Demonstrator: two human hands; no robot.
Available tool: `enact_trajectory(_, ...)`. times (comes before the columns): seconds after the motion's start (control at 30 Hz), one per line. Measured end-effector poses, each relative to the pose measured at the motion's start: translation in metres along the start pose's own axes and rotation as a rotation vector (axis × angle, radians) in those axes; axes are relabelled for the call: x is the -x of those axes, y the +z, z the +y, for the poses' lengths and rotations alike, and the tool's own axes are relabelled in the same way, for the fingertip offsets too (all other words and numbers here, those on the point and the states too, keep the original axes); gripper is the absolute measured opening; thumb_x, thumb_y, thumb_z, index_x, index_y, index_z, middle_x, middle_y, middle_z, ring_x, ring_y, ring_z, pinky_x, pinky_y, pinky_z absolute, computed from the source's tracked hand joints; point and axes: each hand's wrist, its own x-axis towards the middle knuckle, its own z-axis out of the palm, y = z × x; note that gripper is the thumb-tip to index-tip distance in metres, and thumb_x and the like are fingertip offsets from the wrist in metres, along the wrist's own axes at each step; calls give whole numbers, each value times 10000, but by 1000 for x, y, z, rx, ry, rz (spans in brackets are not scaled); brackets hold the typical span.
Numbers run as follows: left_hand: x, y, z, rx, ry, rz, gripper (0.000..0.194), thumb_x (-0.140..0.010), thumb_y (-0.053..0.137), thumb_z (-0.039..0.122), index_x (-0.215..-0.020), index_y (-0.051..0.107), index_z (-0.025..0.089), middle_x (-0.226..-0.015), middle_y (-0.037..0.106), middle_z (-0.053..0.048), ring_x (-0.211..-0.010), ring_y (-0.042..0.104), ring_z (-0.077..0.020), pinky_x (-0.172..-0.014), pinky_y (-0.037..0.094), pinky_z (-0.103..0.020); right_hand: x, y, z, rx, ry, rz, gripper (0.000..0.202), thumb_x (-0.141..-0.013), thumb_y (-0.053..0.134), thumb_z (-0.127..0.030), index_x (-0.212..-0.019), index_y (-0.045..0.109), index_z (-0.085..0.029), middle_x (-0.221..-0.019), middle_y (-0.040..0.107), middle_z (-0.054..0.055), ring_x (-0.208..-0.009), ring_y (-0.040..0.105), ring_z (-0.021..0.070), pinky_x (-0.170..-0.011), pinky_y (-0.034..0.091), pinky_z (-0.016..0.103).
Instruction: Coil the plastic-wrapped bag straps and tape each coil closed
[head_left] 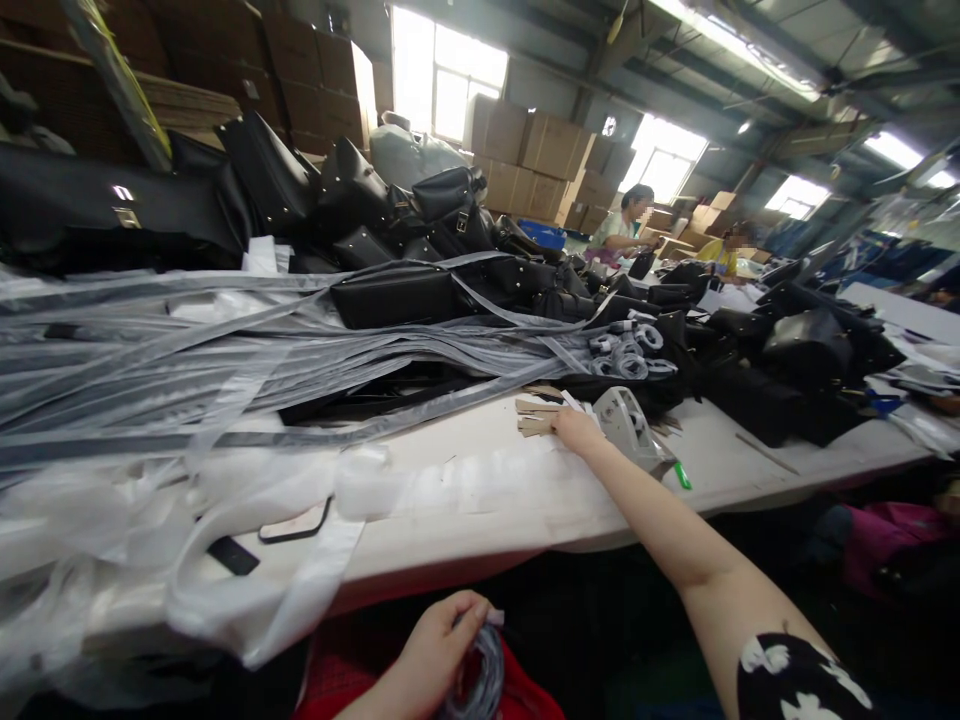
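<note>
My left hand (442,640) is low in front of my lap, closed around a coiled strap (484,675) in clear wrap; a small pale end sticks out by the thumb. My right hand (579,432) reaches across the white table, its fingers closed at the ends of several narrow cardboard strips (534,420); the fingertips are partly hidden. Right beside it stands a grey tape dispenser (626,425). Farther back lie more coiled straps (630,352) in plastic. Long plastic-sleeved straps (360,360) spread over the left half of the table.
Black leather bags (420,290) pile up along the back. A phone-like object with a black rim (296,525) and crumpled clear plastic (262,590) lie front left. A green-handled item (682,475) sits near the edge. Two people work farther back, before stacked cartons (551,145).
</note>
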Motion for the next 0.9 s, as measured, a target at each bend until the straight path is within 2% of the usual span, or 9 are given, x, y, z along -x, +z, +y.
enact_trajectory(0.27, 5, 0, -1, -38, 31, 26, 679, -713, 456, 792, -850, 629, 150, -530, 433, 47, -425, 380, -98, -415, 302, -219, 5, -4, -1, 3, -30, 39, 349, -935, 384, -216, -1057, 690, -104, -1123, 657, 180, -1091, 567, 262, -923, 418, 369)
enact_trajectory(0.43, 9, 1, -2, -67, 103, 48, 620, -773, 466, 722, -861, 669, 143, -589, 511, 11, -546, 465, -135, -549, 387, -250, 10, 0, -7, -7, -26, 98, 322, -923, 381, -133, -1028, 683, -97, -1105, 663, 174, -1081, 574, 251, -915, 407, 343)
enact_trajectory(0.53, 10, 4, -1, -91, 103, 53, 618, -766, 474, 720, -858, 680, 144, -610, 539, -1, -553, 476, -141, -556, 393, -256, 13, 2, -6, -17, 29, 146, 305, -941, 374, -137, -1047, 658, -100, -1106, 656, 166, -1071, 580, 237, -879, 410, 311)
enact_trajectory(0.6, 12, 5, 1, -94, 82, 54, 628, -762, 470, 723, -876, 675, 140, -598, 534, 5, -500, 450, -129, -504, 373, -250, 17, 1, -2, -25, 94, 180, 312, -958, 347, -147, -1082, 631, -110, -1108, 649, 160, -1046, 590, 228, -835, 417, 296)
enact_trajectory(0.73, 16, 6, 3, -88, 62, 53, 590, -789, 464, 676, -907, 668, 135, -584, 521, 15, -452, 426, -117, -458, 354, -242, 29, -10, 3, -37, 185, 251, 359, -991, 263, -187, -1151, 574, -106, -1120, 621, 168, -992, 597, 234, -773, 415, 298)
enact_trajectory(0.8, 17, 7, 4, -94, 71, 67, 547, -799, 483, 636, -898, 675, 134, -603, 540, 7, -480, 444, -119, -481, 367, -241, 39, -15, -5, -45, 167, 279, 369, -996, 248, -208, -1151, 562, -92, -1121, 606, 180, -991, 587, 251, -766, 410, 311)
enact_trajectory(0.9, 16, 7, 5, -92, 78, 74, 513, -812, 493, 596, -898, 681, 127, -628, 566, -4, -502, 455, -120, -497, 377, -242, 63, -12, -37, -62, 45, 282, 326, -978, 288, -180, -1085, 587, -106, -1079, 607, 173, -965, 579, 254, -758, 403, 320)
